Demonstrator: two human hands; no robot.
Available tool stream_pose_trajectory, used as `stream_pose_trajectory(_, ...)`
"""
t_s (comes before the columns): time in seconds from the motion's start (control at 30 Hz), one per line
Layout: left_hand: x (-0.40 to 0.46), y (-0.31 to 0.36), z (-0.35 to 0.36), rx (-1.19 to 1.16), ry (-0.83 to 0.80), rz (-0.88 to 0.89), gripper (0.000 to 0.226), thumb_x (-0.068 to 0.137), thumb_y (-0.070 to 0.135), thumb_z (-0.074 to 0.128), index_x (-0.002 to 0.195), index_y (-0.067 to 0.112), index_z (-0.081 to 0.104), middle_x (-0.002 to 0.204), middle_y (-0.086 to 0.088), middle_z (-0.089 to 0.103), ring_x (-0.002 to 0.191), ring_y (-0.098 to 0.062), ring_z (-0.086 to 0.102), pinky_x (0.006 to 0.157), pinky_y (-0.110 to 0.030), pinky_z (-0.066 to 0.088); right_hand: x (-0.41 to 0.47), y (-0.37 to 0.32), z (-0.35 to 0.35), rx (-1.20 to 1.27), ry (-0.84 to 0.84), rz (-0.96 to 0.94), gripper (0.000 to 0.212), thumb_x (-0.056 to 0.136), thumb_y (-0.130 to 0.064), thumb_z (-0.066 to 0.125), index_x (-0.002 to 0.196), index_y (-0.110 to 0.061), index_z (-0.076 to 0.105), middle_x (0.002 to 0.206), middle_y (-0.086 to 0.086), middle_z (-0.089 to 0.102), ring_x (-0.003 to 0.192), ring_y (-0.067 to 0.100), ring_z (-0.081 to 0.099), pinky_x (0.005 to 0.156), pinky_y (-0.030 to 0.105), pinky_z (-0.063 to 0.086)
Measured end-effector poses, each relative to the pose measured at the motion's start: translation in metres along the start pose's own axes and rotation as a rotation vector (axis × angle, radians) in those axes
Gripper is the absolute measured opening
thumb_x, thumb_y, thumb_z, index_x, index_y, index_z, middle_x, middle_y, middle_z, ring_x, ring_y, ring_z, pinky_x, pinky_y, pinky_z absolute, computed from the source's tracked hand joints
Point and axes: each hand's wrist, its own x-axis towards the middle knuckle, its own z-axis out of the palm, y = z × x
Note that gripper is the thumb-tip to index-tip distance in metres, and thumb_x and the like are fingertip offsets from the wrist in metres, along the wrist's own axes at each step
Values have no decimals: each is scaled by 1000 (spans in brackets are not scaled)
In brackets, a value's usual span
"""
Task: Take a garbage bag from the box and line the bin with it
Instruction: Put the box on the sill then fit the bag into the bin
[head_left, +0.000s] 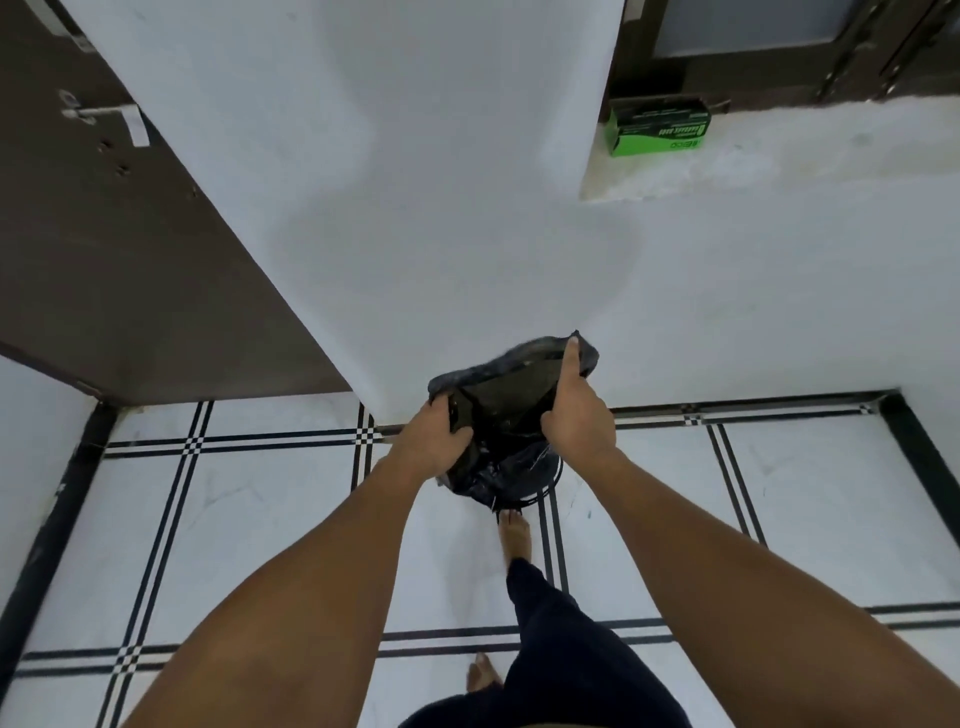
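Observation:
A black garbage bag (511, 395) hangs open over a dark bin (540, 486) that stands on the floor at the wall's corner; only a sliver of the bin's rim shows beneath the bag. My left hand (434, 431) grips the bag's left edge. My right hand (576, 410) holds the right edge, with one finger stretched up along the rim. A green and black garbage bag box (657, 127) sits on the white window ledge at the upper right, far from both hands.
A white wall corner (415, 208) juts out just behind the bin. A brown door (104, 234) stands at the left. The floor (260, 519) is white tile with black lines. My bare feet (514, 535) stand just before the bin.

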Motion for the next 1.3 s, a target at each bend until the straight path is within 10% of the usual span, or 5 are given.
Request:
stream_pose_trajectory(0.3, 30, -3, 8, -206, 148, -80, 51, 95, -5, 42, 137, 13, 65, 138, -12, 65, 127, -32, 58, 110, -36, 45, 22, -12, 18, 42, 14, 33, 100, 93, -6, 58, 163, -22, -12, 76, 2, 54, 61, 21, 59, 54, 36, 50)
stream_pose_trajectory(0.87, 41, -81, 133, -76, -161, -109, 46, 96, 3, 44, 134, 15, 67, 133, -15, 67, 117, -35, 63, 102, -40, 51, 13, 70, 116, 122, -23, 225, 92, 95, -3, 55, 164, -24, -3, 72, -2, 55, 59, 10, 53, 63, 33, 45)
stream_pose_trajectory(1.3, 193, -139, 211, -215, 295, -238, 33, 105, 35, 49, 111, 5, 63, 103, -13, 72, 95, -35, 67, 80, -42, 54, 143, 170, 228, 152, 143, 333, 87, 93, -3, 48, 164, -23, 3, 127, 9, 63, 94, 33, 63, 83, 43, 50)
